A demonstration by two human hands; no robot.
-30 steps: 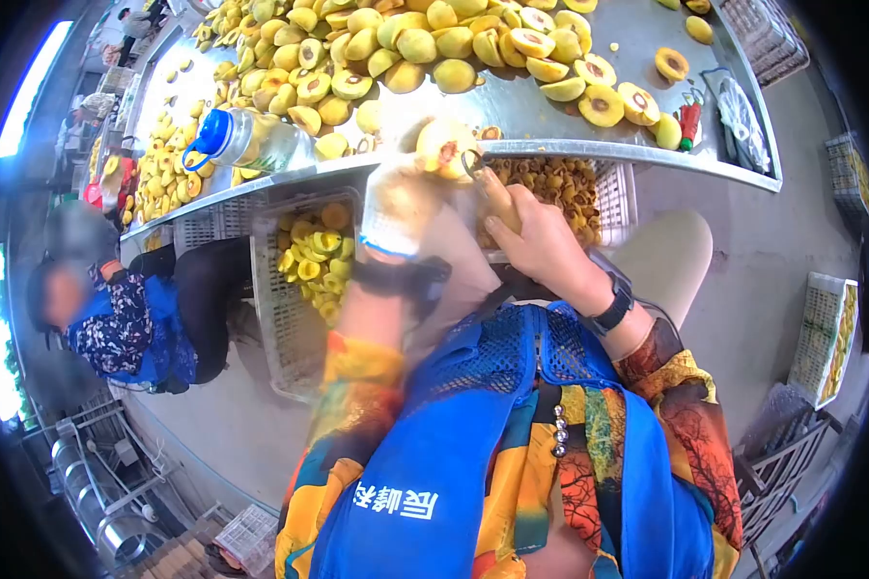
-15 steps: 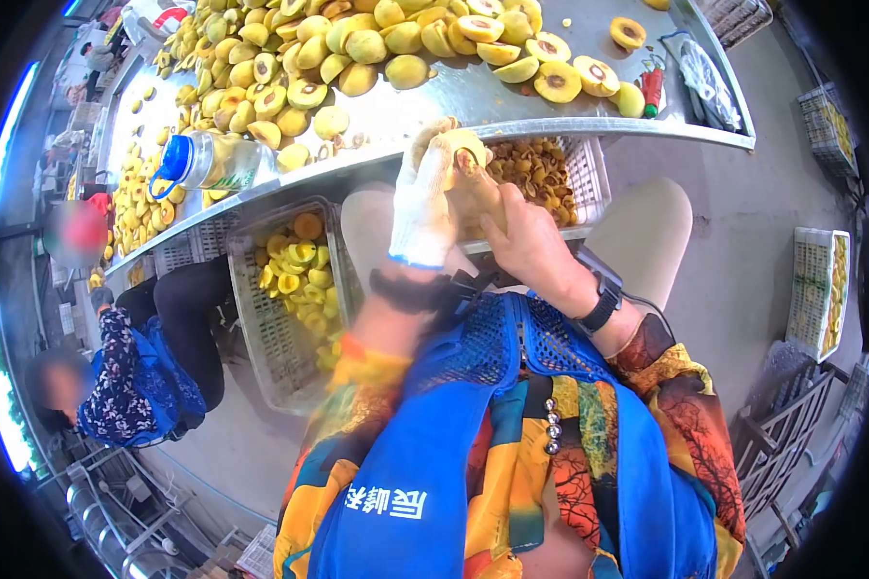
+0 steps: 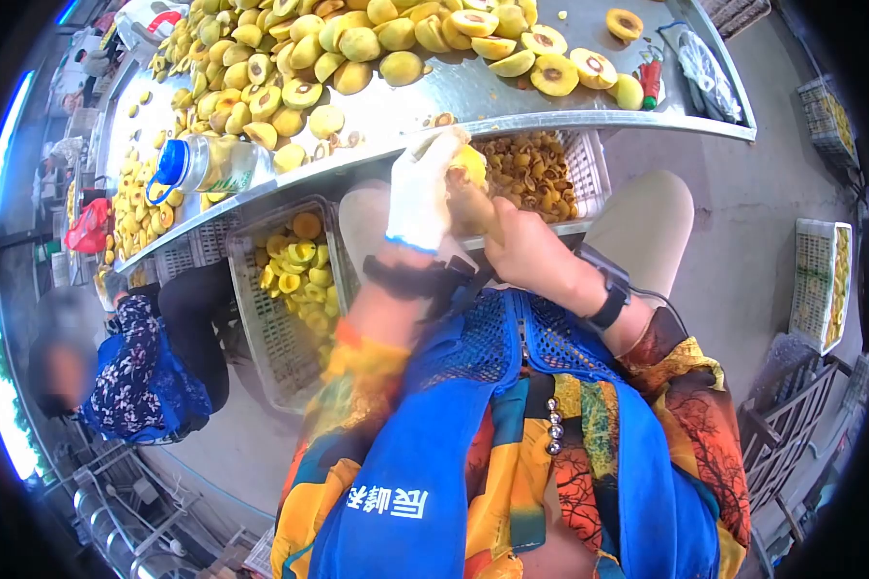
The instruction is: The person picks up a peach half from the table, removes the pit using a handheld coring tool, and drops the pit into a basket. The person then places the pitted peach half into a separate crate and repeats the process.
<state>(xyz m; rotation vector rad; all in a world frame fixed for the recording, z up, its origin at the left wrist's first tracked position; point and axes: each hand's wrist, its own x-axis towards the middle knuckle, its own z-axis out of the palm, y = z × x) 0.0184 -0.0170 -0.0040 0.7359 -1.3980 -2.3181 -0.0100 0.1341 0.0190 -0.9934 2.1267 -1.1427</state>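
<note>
My left hand (image 3: 420, 193), in a white glove, is wrapped round a yellow fruit half (image 3: 469, 166) just below the metal table's front edge. My right hand (image 3: 534, 249), bare with a dark band at the wrist, grips a slim tan tool (image 3: 483, 207) that reaches up to the fruit; its tip is hidden. Behind the hands, under the table edge, is a white crate (image 3: 594, 174) with brown pit scraps (image 3: 531, 174). Many halved yellow fruits (image 3: 357, 45) are heaped on the table (image 3: 492, 95).
A plastic bottle with a blue cap (image 3: 224, 164) lies on the table's left part. A red-handled tool (image 3: 651, 82) and a clear bag (image 3: 703, 72) lie at the right. A crate of yellow pieces (image 3: 278, 362) stands left of my legs. A co-worker (image 3: 150, 372) sits farther left.
Both hands have shifted slightly, and the fruit half has turned so that its dark hollow no longer shows. The co-worker at the left has moved, and a red bag there shows more clearly.
</note>
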